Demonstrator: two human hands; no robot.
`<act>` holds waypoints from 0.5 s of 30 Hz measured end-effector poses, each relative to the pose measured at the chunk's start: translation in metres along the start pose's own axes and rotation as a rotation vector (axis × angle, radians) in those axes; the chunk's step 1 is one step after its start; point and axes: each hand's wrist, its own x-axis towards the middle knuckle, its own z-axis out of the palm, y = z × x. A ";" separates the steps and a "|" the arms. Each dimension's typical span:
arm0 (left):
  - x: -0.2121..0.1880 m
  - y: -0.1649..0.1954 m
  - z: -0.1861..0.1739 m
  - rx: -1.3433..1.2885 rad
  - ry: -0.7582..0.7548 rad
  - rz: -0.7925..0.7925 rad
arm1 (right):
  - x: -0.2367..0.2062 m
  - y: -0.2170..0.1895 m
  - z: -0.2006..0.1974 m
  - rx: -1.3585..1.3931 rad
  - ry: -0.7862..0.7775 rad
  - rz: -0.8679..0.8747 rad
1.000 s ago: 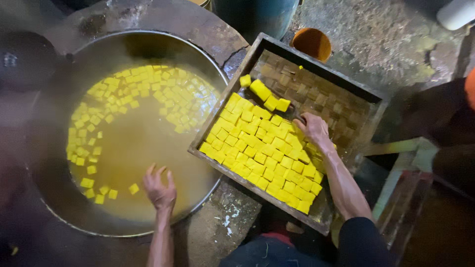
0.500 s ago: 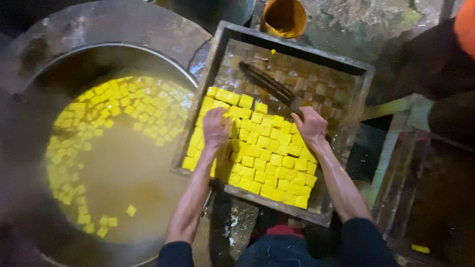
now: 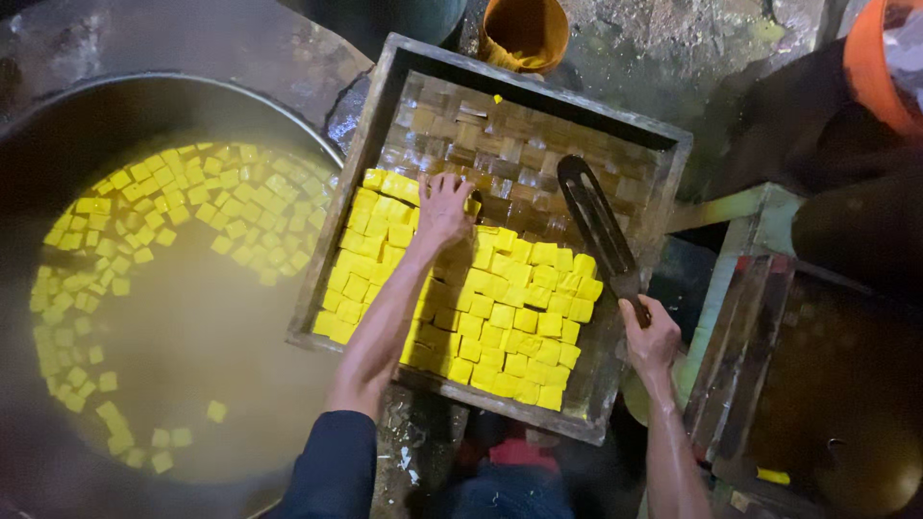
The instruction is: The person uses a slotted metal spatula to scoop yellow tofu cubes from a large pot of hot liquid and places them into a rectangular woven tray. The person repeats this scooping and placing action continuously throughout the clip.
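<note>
— Where is free room in the tray?
— The far half is bare, only the spatula crosses it.
— And near?
— Yellow cubes fill it; the tray walls block the sides.

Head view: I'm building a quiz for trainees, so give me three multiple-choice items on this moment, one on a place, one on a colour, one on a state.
1. Where does the left hand rest?
A. On the yellow cubes in the wooden tray
B. In the big pan
C. On the orange bucket

2. What colour are the cubes floating in the big pan?
A. White
B. Yellow
C. Green

3. How is the right hand?
A. Open and flat
B. Out of sight
C. Closed around the handle of the slotted spatula

Answers:
1 A, the palm lies on the cubes at the far edge of the block inside the tray.
2 B, they match the yellow tray cubes.
3 C, its fingers wrap the handle while the blade lies over the tray's bare slats.
</note>
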 end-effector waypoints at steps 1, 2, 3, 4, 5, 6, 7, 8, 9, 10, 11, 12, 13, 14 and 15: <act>-0.001 -0.003 -0.001 -0.006 -0.041 0.016 | -0.004 0.003 -0.002 -0.003 0.008 -0.020; -0.003 -0.007 -0.002 -0.010 -0.079 0.027 | -0.007 0.006 -0.003 -0.003 0.014 -0.044; -0.004 -0.012 -0.005 -0.012 -0.114 0.035 | -0.010 0.008 -0.005 0.019 0.004 -0.015; -0.004 -0.019 -0.010 0.006 -0.106 0.044 | -0.014 0.008 -0.006 0.044 -0.003 0.012; 0.000 -0.026 -0.016 0.023 -0.097 0.055 | -0.017 0.008 -0.007 0.068 -0.009 0.041; 0.001 -0.034 -0.024 0.035 -0.094 0.062 | -0.019 0.007 -0.009 0.050 -0.016 0.062; 0.004 -0.046 -0.036 0.144 0.065 0.108 | -0.024 0.007 -0.011 0.027 -0.023 0.086; 0.005 -0.058 -0.050 0.251 0.228 0.154 | -0.027 0.006 -0.014 0.002 -0.026 0.107; -0.003 -0.074 -0.065 0.155 0.079 0.004 | -0.030 0.006 -0.017 -0.014 -0.002 0.073; -0.007 -0.085 -0.078 0.056 -0.067 -0.143 | -0.033 0.005 -0.019 -0.029 0.022 0.036; -0.011 -0.087 -0.086 0.097 -0.100 -0.140 | -0.035 0.006 -0.021 -0.043 0.045 -0.003; -0.022 -0.090 -0.094 0.139 -0.133 -0.139 | -0.036 0.006 -0.023 -0.029 0.040 0.009; -0.038 -0.089 -0.100 0.181 -0.168 -0.142 | -0.037 0.006 -0.023 -0.015 0.030 0.021; -0.058 -0.082 -0.098 0.147 -0.035 -0.055 | -0.037 0.005 -0.022 -0.001 0.013 0.033; -0.083 -0.074 -0.095 0.117 0.100 0.027 | -0.037 0.003 -0.019 0.070 -0.010 0.063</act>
